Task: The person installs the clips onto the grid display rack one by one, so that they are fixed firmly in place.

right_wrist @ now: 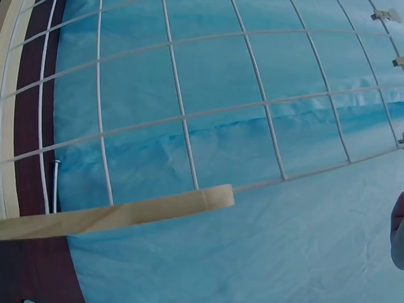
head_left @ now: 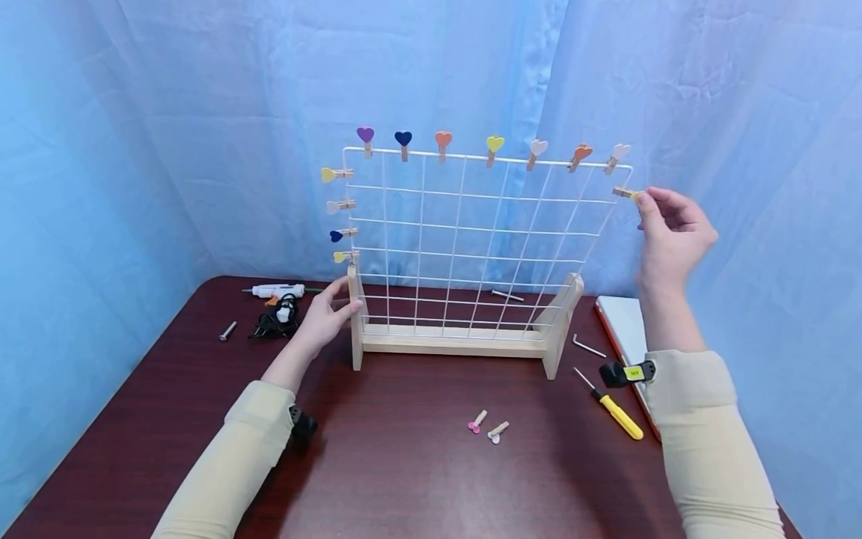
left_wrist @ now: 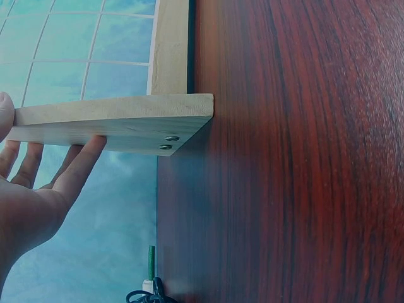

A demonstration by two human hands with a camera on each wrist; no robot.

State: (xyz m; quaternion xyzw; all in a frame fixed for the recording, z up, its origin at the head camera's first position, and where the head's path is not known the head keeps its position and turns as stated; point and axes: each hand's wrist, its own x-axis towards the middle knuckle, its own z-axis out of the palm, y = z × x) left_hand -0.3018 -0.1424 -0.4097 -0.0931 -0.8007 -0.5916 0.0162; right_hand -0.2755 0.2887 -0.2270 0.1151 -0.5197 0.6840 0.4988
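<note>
A white wire grid (head_left: pixel 465 199) stands upright in a wooden stand (head_left: pixel 458 344). My left hand (head_left: pixel 326 318) grips the stand's left side post (left_wrist: pixel 113 120), thumb on one face and fingers on the other. At the grid's upper right edge, my right hand (head_left: pixel 673 232) pinches a small wooden clothespin (head_left: pixel 622 192) by its yellow heart end. Whether its jaws clasp the wire cannot be told. Heart clothespins line the top wire, among them a purple one (head_left: pixel 366 138) and a yellow one (head_left: pixel 494 148). Several more, including a dark blue one (head_left: pixel 340 236), sit down the left edge.
Two loose clothespins, one pink (head_left: pixel 476 424) and one white (head_left: pixel 497 433), lie on the dark red table (head_left: pixel 397 464). To the right are a yellow screwdriver (head_left: pixel 619 415), a hex key (head_left: pixel 589 346) and a white, red-edged object (head_left: pixel 622 322). A glue gun (head_left: pixel 277 291), black cord (head_left: pixel 274 323) and bolt (head_left: pixel 228 330) lie left.
</note>
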